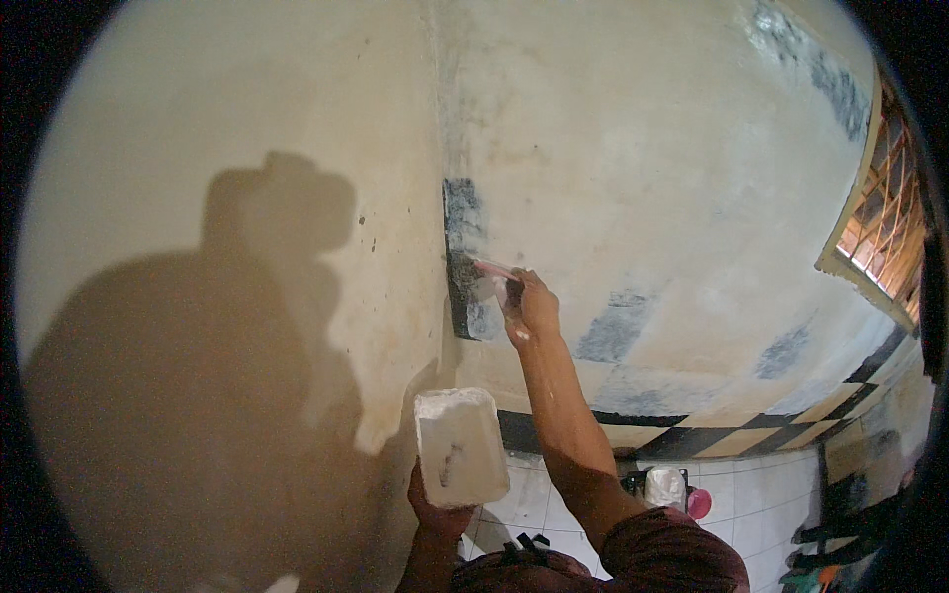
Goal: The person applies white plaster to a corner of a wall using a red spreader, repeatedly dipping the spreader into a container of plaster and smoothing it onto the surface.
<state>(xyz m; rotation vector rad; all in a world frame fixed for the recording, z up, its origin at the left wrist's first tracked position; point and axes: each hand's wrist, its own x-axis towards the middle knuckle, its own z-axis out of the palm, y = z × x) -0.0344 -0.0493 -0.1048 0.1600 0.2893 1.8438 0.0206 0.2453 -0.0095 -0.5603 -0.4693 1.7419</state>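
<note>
The right hand (532, 306) grasps a pink-edged spreader (494, 269) at the dark corner patch (461, 306); the left hand (437, 506), nearer, grasps a pale tub (462, 450). Patches to the right (615, 328) look thinly coated; the corner patch seems partly covered, the low black checks (518, 432) uncoated.

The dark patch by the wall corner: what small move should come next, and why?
Probably a light stroke of the pink-edged tool over the dark patch: the right hand holds it there, and black shows beside greyish smears.
</note>
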